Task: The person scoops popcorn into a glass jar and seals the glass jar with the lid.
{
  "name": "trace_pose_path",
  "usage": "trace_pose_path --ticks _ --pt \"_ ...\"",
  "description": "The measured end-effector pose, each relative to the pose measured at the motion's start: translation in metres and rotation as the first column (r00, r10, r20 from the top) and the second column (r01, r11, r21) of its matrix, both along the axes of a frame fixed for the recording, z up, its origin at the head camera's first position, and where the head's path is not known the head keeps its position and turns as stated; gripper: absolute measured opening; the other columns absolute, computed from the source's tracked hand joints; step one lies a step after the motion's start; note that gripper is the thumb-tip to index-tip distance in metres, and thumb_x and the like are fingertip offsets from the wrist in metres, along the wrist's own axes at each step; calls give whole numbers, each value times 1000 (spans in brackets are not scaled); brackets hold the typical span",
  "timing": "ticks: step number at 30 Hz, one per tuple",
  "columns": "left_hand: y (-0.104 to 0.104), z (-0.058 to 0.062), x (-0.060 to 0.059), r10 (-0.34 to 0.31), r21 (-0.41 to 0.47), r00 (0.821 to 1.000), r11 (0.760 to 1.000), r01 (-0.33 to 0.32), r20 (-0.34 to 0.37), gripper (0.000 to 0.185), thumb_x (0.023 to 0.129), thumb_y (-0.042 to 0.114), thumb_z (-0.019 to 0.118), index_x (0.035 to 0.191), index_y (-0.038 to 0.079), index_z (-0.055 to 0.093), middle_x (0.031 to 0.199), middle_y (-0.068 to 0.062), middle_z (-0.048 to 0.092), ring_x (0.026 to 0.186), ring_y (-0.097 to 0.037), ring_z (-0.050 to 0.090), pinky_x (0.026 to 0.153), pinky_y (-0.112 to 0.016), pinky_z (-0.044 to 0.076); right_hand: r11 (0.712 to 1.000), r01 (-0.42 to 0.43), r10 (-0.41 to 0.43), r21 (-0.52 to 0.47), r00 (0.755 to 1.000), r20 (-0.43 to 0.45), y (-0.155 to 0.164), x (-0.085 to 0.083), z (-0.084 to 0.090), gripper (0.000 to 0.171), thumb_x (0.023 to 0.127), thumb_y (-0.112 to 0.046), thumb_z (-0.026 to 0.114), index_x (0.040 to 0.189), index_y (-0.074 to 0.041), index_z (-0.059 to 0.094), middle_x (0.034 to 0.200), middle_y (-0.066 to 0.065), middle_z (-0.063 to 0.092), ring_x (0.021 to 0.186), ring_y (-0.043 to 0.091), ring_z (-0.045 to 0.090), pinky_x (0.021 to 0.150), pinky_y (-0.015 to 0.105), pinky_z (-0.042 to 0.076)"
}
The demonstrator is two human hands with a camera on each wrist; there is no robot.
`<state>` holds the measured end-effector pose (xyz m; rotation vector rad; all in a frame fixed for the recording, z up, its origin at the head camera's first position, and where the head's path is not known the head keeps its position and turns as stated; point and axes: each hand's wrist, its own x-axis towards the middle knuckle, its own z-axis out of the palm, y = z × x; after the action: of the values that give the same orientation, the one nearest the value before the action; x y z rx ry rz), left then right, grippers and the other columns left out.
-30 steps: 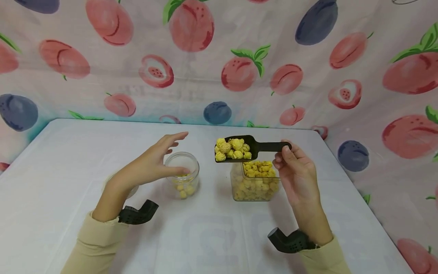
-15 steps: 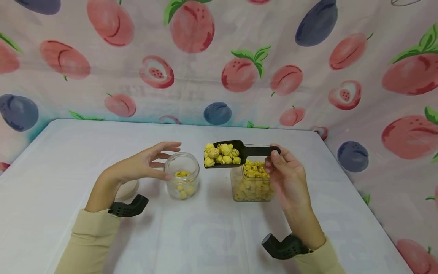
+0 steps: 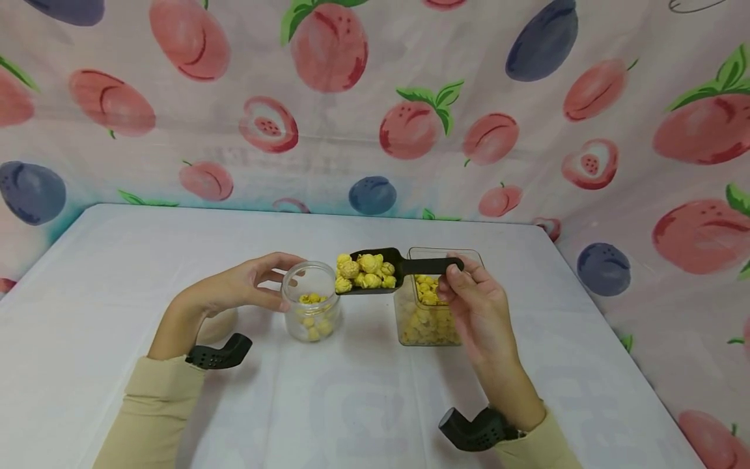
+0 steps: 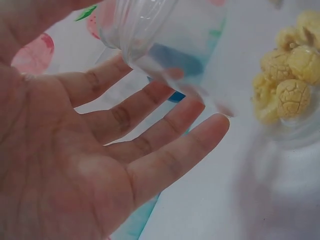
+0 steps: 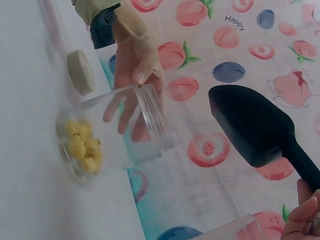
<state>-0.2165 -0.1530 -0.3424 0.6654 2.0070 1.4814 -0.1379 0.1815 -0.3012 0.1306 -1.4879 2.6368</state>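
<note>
My left hand (image 3: 243,284) wraps the upper part of a clear screw-neck jar (image 3: 312,319), thumb at the near side and fingers behind. Several pieces of yellow popcorn (image 5: 82,145) lie at the jar's bottom. With thumb and fingers my right hand (image 3: 482,306) pinches the handle end of a black scoop (image 3: 430,266). The scoop is level and loaded with popcorn (image 3: 368,270), its front lip overlapping the jar's right rim in the head view. Only the scoop's dark underside shows in the right wrist view.
Under the scoop handle and right hand stands a clear square container (image 3: 430,329) of popcorn, partly covered by them. A round pale lid (image 5: 81,71) lies left of the jar, mostly behind the left wrist. A fruit-patterned cloth (image 3: 410,124) hangs behind the white table (image 3: 351,404).
My right hand has carried the loaded scoop left and slightly down to the jar. My left hand has dropped lower and closed in around the jar's neck, which stays in place.
</note>
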Motion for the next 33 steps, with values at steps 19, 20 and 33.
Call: trace_pose_path --ticks 19,20,33 --pt "-1 2 2 1 -33 1000 999 -2 -8 70 79 14 72 138 10 35 137 -10 40 126 -40 39 92 -36 49 996 35 -39 78 998 44 -12 3 -5 13 91 1 55 96 -8 61 75 -3 66 67 8 59 60 15 51" --pt "0 2 2 -1 -35 1000 999 0 -11 69 79 14 72 138 10 36 136 -11 40 125 -40 40 92 -36 49 996 39 -44 85 998 50 -12 3 -5 13 91 2 55 96 -8 61 75 -3 66 67 8 59 60 15 51" --pt "2 8 5 3 -99 999 995 -8 -46 70 80 18 72 139 9 35 138 -13 41 126 -39 40 93 -40 48 988 77 -85 131 995 54 -16 5 -7 15 89 3 57 97 -8 62 76 -3 68 66 8 59 60 15 51"
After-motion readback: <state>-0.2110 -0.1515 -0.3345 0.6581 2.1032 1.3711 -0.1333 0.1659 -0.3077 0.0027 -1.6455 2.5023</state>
